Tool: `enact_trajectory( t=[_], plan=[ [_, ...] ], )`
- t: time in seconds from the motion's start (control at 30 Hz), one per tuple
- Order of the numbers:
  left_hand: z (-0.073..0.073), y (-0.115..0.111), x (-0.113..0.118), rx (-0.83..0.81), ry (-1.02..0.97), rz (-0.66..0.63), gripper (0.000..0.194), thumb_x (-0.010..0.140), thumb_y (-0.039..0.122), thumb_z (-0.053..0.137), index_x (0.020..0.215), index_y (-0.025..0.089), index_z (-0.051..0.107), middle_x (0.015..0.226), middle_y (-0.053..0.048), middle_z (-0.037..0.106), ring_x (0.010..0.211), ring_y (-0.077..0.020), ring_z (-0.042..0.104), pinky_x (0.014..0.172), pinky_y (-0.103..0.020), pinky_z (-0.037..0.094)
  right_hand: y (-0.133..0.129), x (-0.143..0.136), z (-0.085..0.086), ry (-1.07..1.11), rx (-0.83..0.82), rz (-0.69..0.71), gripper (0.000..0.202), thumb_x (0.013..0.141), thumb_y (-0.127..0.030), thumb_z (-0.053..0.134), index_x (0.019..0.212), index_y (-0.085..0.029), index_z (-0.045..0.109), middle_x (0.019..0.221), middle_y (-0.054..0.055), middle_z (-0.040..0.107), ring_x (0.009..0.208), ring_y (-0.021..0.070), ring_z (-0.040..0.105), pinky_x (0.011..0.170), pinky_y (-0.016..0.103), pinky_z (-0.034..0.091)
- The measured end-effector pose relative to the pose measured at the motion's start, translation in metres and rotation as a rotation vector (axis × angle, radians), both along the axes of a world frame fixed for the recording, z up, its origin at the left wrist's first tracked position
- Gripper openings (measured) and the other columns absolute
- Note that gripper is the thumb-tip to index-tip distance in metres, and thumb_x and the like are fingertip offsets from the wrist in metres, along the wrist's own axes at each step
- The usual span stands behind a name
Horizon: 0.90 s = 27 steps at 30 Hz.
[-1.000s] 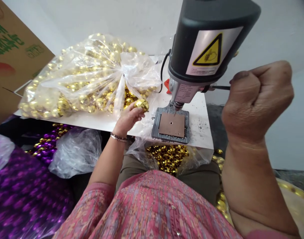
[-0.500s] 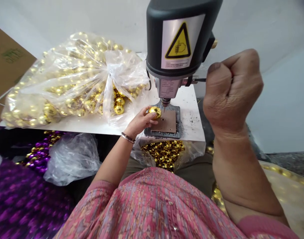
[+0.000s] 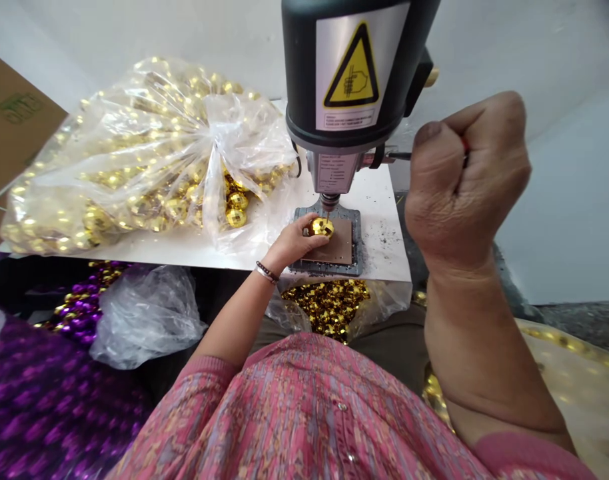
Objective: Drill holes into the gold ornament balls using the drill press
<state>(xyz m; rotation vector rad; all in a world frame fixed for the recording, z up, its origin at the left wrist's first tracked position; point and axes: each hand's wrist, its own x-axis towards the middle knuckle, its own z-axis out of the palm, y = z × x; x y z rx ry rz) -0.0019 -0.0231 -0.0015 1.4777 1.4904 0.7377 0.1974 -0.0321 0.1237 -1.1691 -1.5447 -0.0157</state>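
My left hand (image 3: 297, 241) pinches a shiny gold mirror-faceted ball (image 3: 321, 227) between thumb and fingers. The ball is over the brown board (image 3: 340, 243) on the grey base plate (image 3: 355, 227) of a drill press (image 3: 354, 80). Right above the ball is the thin drill bit (image 3: 327, 215); whether its tip touches the ball I cannot tell. My right hand (image 3: 464, 183) is closed in a fist around the end of the drill press's feed lever (image 3: 400, 156), whose grip is hidden inside the fist.
A big clear bag of gold balls (image 3: 149, 167) covers the left of the white table (image 3: 393, 257). Below the front edge, an open bag (image 3: 329, 303) holds gold balls. Purple balls (image 3: 49, 400) and crumpled plastic (image 3: 144, 317) lie at left. Dark shavings surround the base plate.
My left hand has carried the gold ball rightward, from the left side of the board to beneath the drill bit. My right hand stays closed at the lever. The view has shifted slightly.
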Motion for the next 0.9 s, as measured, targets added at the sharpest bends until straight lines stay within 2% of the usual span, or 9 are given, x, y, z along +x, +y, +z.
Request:
enact_trajectory(
  t=[0.1, 0.23, 0.37, 0.57, 0.7, 0.9],
  plan=[
    [0.001, 0.001, 0.004, 0.039, 0.119, -0.032, 0.065, 0.077, 0.023, 0.086, 0.140, 0.016, 0.070, 0.123, -0.007, 0.079, 0.104, -0.0201, 0.071, 0.099, -0.031, 0.055, 0.000, 0.002, -0.003, -0.003, 0.039, 0.012, 0.026, 0.095, -0.040, 0.041, 0.079, -0.021, 0.034, 0.078, 0.000, 0.044, 0.074, 0.0056, 0.044, 0.076, 0.022, 0.039],
    [-0.005, 0.001, 0.007, 0.042, 0.144, -0.057, 0.068, 0.077, 0.024, 0.085, 0.143, 0.017, 0.069, 0.122, -0.006, 0.079, 0.105, -0.0213, 0.072, 0.100, -0.032, 0.055, 0.000, 0.006, -0.010, -0.032, 0.082, 0.009, 0.029, 0.103, -0.039, 0.044, 0.084, -0.018, 0.046, 0.080, -0.001, 0.045, 0.077, 0.0041, 0.048, 0.078, 0.019, 0.041],
    [-0.011, 0.001, 0.006, 0.079, 0.127, -0.058, 0.062, 0.078, 0.023, 0.085, 0.138, 0.019, 0.073, 0.122, -0.005, 0.080, 0.106, -0.0207, 0.072, 0.099, -0.030, 0.054, -0.002, 0.008, -0.024, -0.064, 0.149, 0.010, 0.038, 0.106, -0.046, 0.041, 0.088, -0.015, 0.054, 0.080, -0.002, 0.049, 0.073, 0.0033, 0.048, 0.071, 0.019, 0.038],
    [-0.014, 0.001, 0.006, 0.083, 0.112, -0.074, 0.061, 0.079, 0.023, 0.085, 0.139, 0.018, 0.072, 0.117, -0.003, 0.080, 0.105, -0.0210, 0.072, 0.096, -0.029, 0.054, -0.009, 0.006, -0.049, -0.109, 0.294, -0.047, 0.036, 0.107, -0.042, 0.042, 0.089, -0.014, 0.056, 0.077, -0.003, 0.052, 0.069, 0.0027, 0.045, 0.067, 0.020, 0.032],
    [-0.016, 0.001, 0.007, 0.101, 0.105, -0.052, 0.063, 0.078, 0.021, 0.086, 0.139, 0.018, 0.072, 0.129, -0.006, 0.079, 0.116, -0.0226, 0.071, 0.105, -0.031, 0.052, -0.006, 0.006, -0.057, -0.115, 0.360, -0.059, 0.028, 0.106, -0.037, 0.045, 0.090, -0.016, 0.055, 0.075, -0.003, 0.051, 0.067, 0.0030, 0.045, 0.064, 0.021, 0.030],
    [-0.019, 0.000, 0.006, 0.106, 0.086, -0.063, 0.060, 0.079, 0.020, 0.085, 0.138, 0.019, 0.072, 0.127, -0.005, 0.079, 0.112, -0.0222, 0.072, 0.104, -0.031, 0.053, -0.006, 0.005, -0.069, -0.001, 0.289, -0.026, 0.023, 0.103, -0.040, 0.051, 0.093, -0.020, 0.056, 0.077, -0.002, 0.050, 0.071, 0.0048, 0.047, 0.068, 0.024, 0.034]
  ],
)
